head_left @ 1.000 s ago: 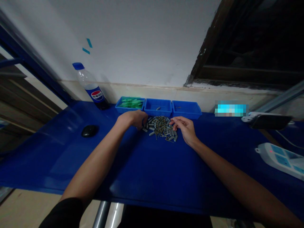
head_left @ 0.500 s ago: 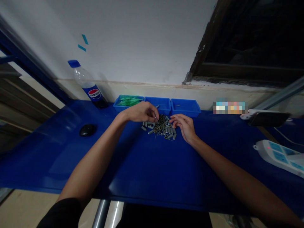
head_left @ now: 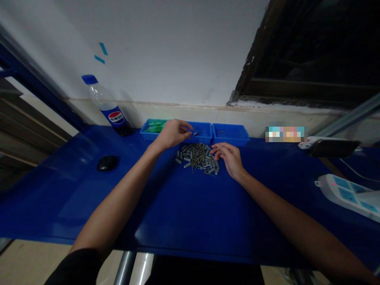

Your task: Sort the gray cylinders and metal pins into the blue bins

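Note:
A pile of brass-coloured screws and grey cylindrical pieces (head_left: 198, 156) lies on the blue table (head_left: 190, 213). My left hand (head_left: 175, 133) is over the front edge of the middle blue bin (head_left: 204, 138), fingers apart. A small grey piece (head_left: 194, 133) shows in that bin just beyond the fingertips. At the right edge of the pile is my right hand (head_left: 228, 156), fingers curled near the grey pieces; whether it holds one is too small to tell. Green pieces (head_left: 156, 126) fill the left bin. One thin piece (head_left: 220, 132) lies in the right bin (head_left: 233, 139).
A cola bottle (head_left: 112, 111) stands at the back left, with a black mouse (head_left: 107, 163) in front of it. On the right are a phone (head_left: 335, 148) and a white power strip (head_left: 347, 194). The wall borders the table behind the bins.
My left hand has moved from above the pile up and back to the middle bin, and its fingers have spread. My right hand has stayed beside the pile.

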Motion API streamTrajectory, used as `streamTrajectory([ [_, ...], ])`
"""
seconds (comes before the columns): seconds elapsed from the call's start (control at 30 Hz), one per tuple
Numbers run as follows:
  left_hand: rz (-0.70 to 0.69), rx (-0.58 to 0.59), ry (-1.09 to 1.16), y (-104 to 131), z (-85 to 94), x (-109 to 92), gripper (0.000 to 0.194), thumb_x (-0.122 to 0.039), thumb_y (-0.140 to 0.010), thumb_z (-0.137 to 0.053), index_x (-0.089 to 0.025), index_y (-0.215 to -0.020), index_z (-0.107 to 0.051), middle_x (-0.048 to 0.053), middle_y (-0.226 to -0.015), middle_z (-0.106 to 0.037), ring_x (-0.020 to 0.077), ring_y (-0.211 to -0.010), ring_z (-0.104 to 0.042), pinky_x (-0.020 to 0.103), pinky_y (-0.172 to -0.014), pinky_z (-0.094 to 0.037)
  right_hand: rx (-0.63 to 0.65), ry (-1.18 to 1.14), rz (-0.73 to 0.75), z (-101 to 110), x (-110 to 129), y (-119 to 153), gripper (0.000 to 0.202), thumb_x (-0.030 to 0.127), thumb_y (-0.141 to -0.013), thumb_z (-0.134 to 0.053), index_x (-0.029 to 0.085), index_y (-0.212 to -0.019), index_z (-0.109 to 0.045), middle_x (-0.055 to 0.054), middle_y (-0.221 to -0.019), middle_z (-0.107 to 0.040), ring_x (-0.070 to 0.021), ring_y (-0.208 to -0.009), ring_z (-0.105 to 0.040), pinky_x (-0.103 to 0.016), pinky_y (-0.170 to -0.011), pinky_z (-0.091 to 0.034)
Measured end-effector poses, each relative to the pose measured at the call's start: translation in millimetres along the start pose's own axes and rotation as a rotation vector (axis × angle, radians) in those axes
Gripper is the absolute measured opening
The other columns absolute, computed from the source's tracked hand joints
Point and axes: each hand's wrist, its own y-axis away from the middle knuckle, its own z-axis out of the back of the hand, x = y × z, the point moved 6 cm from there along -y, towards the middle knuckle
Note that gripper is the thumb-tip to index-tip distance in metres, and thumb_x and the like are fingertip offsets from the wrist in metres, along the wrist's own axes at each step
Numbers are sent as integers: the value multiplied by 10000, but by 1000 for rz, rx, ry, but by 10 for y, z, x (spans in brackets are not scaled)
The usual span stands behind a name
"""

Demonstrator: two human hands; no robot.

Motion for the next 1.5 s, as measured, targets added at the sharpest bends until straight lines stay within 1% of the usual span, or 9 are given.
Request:
streamTrajectory([
  [0.1,-102,237,-338,74,-70,-67,251,-143,-809,-679,-123,-1023,-808,94,-920,-809,194,-844,-749,269,-789,-558,-1,0,-1,0,-2,-1,207,370,-872,-715,179,-852,-793,-55,-764,-765,-126,-546,-604,-277,-544,-457],
  [0.17,-113,323,-465,120,-126,-60,265,-103,-784,-680,-135,-1007,-817,97,-932,-808,198,-855,-741,260,-779,-538,-1,1,-1,1,-3,0,209,370,-875,-712,179,-855,-794,-57,-767,-764,-128,-551,-605,-281,-547,-456],
  [0.27,-75,392,-550,158,-227,-15,314,-62,-777,-652,-148,-1026,-823,120,-977,-804,220,-879,-739,278,-772,-530,-2,7,-1,5,-4,-1,208,370,-876,-709,181,-858,-792,-61,-773,-764,-134,-558,-601,-288,-548,-455],
  [0.43,-34,347,-623,158,-269,15,306,-73,-804,-631,-157,-1030,-818,153,-1017,-786,257,-891,-735,312,-739,-518,-3,10,-4,5,-8,1,217,380,-870,-711,179,-860,-791,-59,-772,-761,-134,-558,-599,-288,-551,-458],
  [0.73,-1,272,-711,195,-292,-117,240,-103,-856,-616,-115,-1010,-801,184,-955,-747,292,-882,-726,354,-750,-522,-5,-5,-6,-8,3,0,203,362,-871,-710,176,-851,-791,-58,-765,-762,-130,-551,-602,-285,-552,-463],
  [0.9,9,249,-698,182,-324,-68,268,-53,-812,-612,-118,-1007,-785,171,-944,-736,284,-877,-722,343,-734,-512,0,-13,-5,-10,3,-3,201,358,-879,-704,178,-848,-790,-56,-760,-761,-129,-546,-603,-285,-551,-462],
  [1.03,-5,231,-670,158,-320,0,328,-57,-773,-658,-131,-1076,-761,162,-977,-737,287,-903,-718,334,-729,-496,9,-9,-2,-7,-1,-5,206,365,-884,-704,180,-856,-790,-57,-770,-765,-126,-550,-604,-281,-554,-461],
  [1.23,-37,261,-616,132,-341,54,438,-11,-750,-648,-156,-1152,-742,119,-971,-751,248,-902,-708,303,-740,-478,19,-2,3,2,-17,-7,218,379,-891,-700,181,-866,-789,-58,-778,-764,-129,-560,-606,-284,-560,-466],
  [1.5,11,236,-571,114,-258,55,396,-39,-781,-651,-152,-1143,-765,112,-983,-772,216,-841,-707,289,-742,-490,28,-5,2,11,-43,-15,221,376,-899,-698,177,-877,-791,-58,-784,-764,-130,-565,-611,-283,-564,-461],
])
